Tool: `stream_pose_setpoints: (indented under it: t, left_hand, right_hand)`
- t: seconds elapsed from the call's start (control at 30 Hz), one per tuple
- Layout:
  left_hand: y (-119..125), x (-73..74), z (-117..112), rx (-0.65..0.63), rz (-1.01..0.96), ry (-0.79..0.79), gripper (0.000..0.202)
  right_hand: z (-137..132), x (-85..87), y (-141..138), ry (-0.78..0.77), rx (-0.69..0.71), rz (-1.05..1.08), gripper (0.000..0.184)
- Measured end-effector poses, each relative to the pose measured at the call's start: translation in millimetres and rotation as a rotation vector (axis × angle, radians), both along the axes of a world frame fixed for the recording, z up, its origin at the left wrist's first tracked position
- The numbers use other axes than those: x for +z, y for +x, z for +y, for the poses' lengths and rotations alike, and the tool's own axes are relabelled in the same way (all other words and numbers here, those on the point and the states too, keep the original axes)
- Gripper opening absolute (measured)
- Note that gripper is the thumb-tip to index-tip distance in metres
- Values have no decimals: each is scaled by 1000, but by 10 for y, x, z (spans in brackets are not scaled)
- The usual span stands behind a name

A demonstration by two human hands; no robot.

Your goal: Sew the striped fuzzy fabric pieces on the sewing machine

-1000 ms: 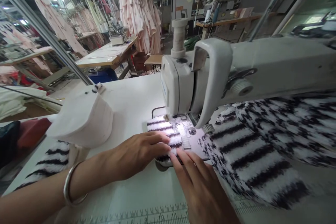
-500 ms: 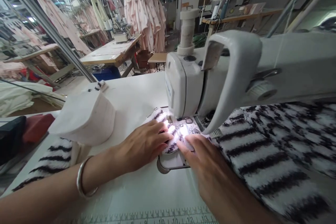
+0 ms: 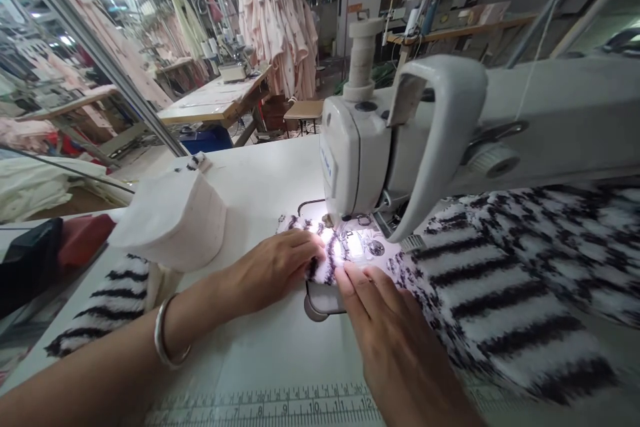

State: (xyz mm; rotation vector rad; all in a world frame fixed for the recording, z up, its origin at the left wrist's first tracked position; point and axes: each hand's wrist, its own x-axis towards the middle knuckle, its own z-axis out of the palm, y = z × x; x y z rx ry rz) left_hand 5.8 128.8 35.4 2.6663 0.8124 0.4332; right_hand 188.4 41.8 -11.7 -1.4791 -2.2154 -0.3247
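A small piece of black-and-white striped plush fabric (image 3: 320,271) lies under the needle area of a white sewing machine (image 3: 345,153), lit by its lamp. My left hand (image 3: 275,268) has its fingers bent and pressed together on the left part of this piece, gripping it. My right hand (image 3: 393,330) rests with fingers stretched out, tips at the fabric's right edge beside the shiny needle plate (image 3: 367,247); its thumb is hidden. The needle tip cannot be made out in the glare.
Larger striped plush fabric (image 3: 500,280) spreads at right, under the machine arm. Left stand a stack of white cut pieces (image 3: 170,220) and another striped strip (image 3: 107,300). A printed ruler scale (image 3: 300,407) runs along the near table edge. Pink garments (image 3: 275,27) hang beyond.
My left fingers have drawn together from a more spread pose on the fabric. My right fingers have flattened and moved slightly back from the needle area, uncovering more of the plate.
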Motion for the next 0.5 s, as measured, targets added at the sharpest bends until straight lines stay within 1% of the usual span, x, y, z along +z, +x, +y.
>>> stream_pose_setpoints:
  t: [0.1,0.2,0.27,0.37,0.43,0.5]
  left_hand:
    - [1,-67,-83,37,-18,29,22]
    - [58,-114,-165,87,6,48,22]
    - [105,-119,-193,110,25,63,20]
    - [149,-82,-184,128,28,90,17]
    - [136,-36,-145,99,23,98,13]
    - [77,8,-89,22,32,63,15]
  right_hand:
    - [51,33,120,-24,54,-20,50]
    - [110,62,229,-59,100,5,51]
    - [135,80,255,-112,103,29,53]
    - [133,99,210,-167,90,60,56]
    - [109,97,142,-163,59,81,58]
    - [83,81,81,-148,11,99,63]
